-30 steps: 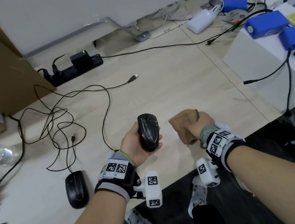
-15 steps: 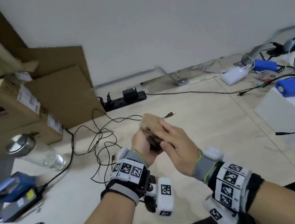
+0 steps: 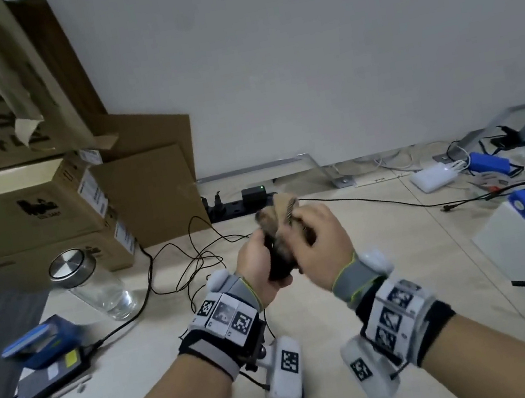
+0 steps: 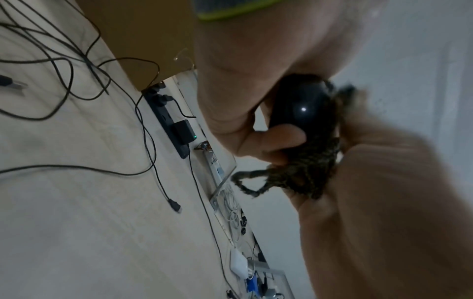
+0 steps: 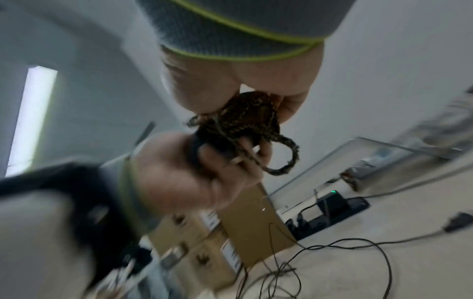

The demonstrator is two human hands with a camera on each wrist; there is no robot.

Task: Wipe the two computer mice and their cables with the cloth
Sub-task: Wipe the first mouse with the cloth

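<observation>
Cables point(image 3: 192, 262) sprawl over pale wooden desk point(image 3: 349, 247) beneath grey wall point(image 3: 333, 48).

mouse point(image 4: 299, 105): glossy black | cloth point(image 3: 282, 211): tan, dark-speckled edge

Cloth point(image 3: 285, 210) on mouse point(image 3: 277, 262), above desk point(image 3: 350, 253)

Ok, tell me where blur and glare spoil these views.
Head view: mostly sharp, the cloth slightly smeared. Left wrist view: the right hand is motion-blurred, with a small glare spot on the mouse. Right wrist view: blurred throughout, the left hand smeared.
</observation>
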